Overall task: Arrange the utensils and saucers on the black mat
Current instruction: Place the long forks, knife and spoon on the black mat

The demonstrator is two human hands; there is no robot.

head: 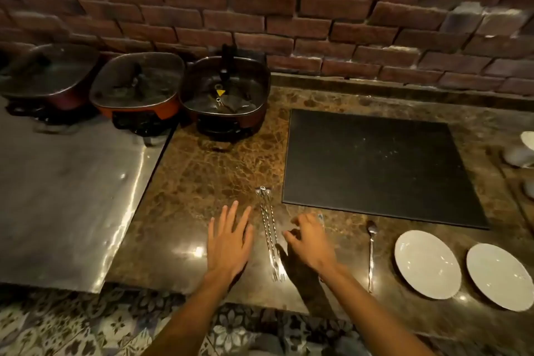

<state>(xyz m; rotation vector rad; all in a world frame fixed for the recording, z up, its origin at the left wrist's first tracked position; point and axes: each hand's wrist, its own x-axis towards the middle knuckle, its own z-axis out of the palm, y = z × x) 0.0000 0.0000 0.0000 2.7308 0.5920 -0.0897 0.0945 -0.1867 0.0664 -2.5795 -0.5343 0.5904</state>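
A bare black mat (375,162) lies on the brown marble counter (208,176). Two long twisted-handle forks (268,231) lie side by side on the counter left of the mat's near corner, tines toward me. My left hand (229,240) hovers flat and open just left of them. My right hand (309,237) is just right of the forks, fingers curled and apart, holding nothing I can see. A spoon (371,251) lies below the mat. Two white saucers (426,264) (498,276) sit right of the spoon.
Three lidded electric pans (225,95) (135,87) (49,75) stand along the brick wall at back left. A steel surface (66,191) adjoins the counter on the left. White crockery (520,153) sits at the far right edge. Patterned floor tiles show below the counter's front edge.
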